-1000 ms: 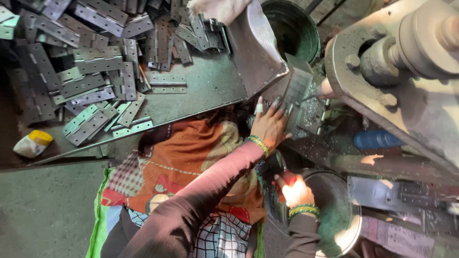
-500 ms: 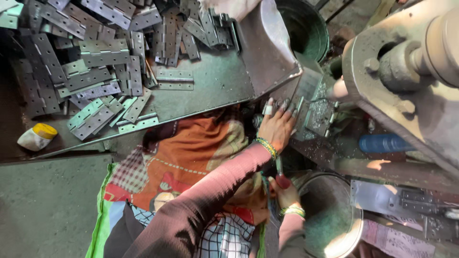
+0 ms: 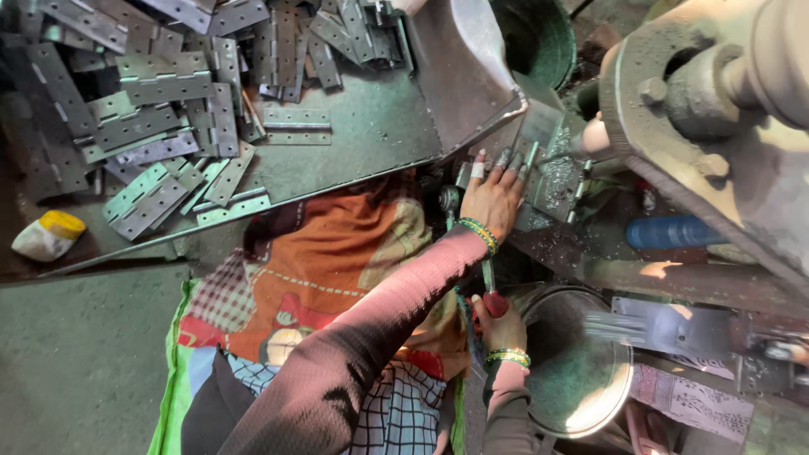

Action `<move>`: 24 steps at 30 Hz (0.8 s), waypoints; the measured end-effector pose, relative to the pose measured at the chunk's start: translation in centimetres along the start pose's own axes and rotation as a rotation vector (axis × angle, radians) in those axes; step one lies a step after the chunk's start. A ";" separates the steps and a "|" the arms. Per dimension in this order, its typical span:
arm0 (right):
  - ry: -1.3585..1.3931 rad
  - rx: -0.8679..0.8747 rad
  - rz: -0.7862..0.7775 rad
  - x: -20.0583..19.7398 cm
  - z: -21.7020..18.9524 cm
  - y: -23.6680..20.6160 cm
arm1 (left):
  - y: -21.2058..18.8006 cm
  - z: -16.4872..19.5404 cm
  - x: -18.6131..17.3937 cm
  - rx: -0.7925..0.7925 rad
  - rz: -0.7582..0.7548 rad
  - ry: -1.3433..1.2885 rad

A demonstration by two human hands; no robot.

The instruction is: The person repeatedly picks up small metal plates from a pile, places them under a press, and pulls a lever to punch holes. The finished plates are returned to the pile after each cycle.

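Big picture first: I'm looking down on the green metal tray [image 3: 371, 143] heaped with grey hinge plates [image 3: 160, 84], and against a second ago it has slid left and down in my view, so the head has tilted toward the press machine [image 3: 716, 109] on the right. The steel basin [image 3: 581, 371] below sits in much the same place. Now my left hand [image 3: 493, 198]: it has crept forward, fingers spread flat and pressing a hinge plate [image 3: 539, 139] on the machine bed, amid metal shavings, where earlier it lay a touch lower. My right hand [image 3: 499, 324] is clenched round a red-handled lever [image 3: 491, 295] and has risen slightly. I judge the piece is now seated under the tool.
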State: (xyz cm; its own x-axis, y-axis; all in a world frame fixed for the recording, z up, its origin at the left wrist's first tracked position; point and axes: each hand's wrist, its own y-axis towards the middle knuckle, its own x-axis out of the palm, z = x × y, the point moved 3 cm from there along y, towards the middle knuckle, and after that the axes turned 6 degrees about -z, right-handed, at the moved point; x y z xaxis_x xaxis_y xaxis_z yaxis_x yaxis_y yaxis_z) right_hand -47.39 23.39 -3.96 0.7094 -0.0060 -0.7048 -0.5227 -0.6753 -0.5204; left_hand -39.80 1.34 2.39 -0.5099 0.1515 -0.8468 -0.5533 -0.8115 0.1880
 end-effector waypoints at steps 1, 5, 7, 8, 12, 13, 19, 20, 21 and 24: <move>0.143 0.004 -0.127 -0.5 -0.4 0.0 | 0.1 -0.1 0.0 0.003 -0.002 -0.011; -0.079 0.138 -0.079 -4.5 -2.2 -0.5 | 0.4 -0.4 0.4 0.013 0.010 0.043; -0.238 0.138 0.010 -5.4 -2.6 -0.7 | 0.6 -0.4 0.7 0.034 0.053 0.049; -0.333 0.136 0.057 -5.4 -2.5 -0.6 | 0.8 -0.3 0.7 0.045 0.102 0.074; -0.079 -0.016 0.122 -0.3 0.3 0.3 | 1.1 -0.4 1.2 0.004 0.034 0.065; -0.239 -0.168 0.273 0.8 0.5 0.8 | 1.1 -0.5 1.3 -0.012 -0.042 0.032; 0.291 -0.051 -0.067 0.7 1.5 2.0 | 1.0 -1.1 0.4 0.023 0.060 0.024; 0.191 -0.016 -0.091 -0.4 0.3 2.1 | 1.4 -1.2 0.5 0.020 0.016 0.071; 0.090 0.034 -0.120 -1.8 -0.4 1.4 | 1.7 -1.2 0.7 0.014 -0.044 0.111; -0.087 0.159 -0.162 -4.5 -1.9 -0.3 | 2.8 -0.9 1.2 0.009 -0.076 0.160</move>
State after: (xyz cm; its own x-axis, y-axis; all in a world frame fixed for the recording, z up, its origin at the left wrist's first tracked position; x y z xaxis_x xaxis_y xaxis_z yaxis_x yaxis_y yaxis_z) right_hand -49.49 22.25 0.27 0.7502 0.1613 -0.6413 -0.4783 -0.5372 -0.6947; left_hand -41.36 -1.23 1.41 -0.3553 0.1200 -0.9270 -0.5924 -0.7961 0.1239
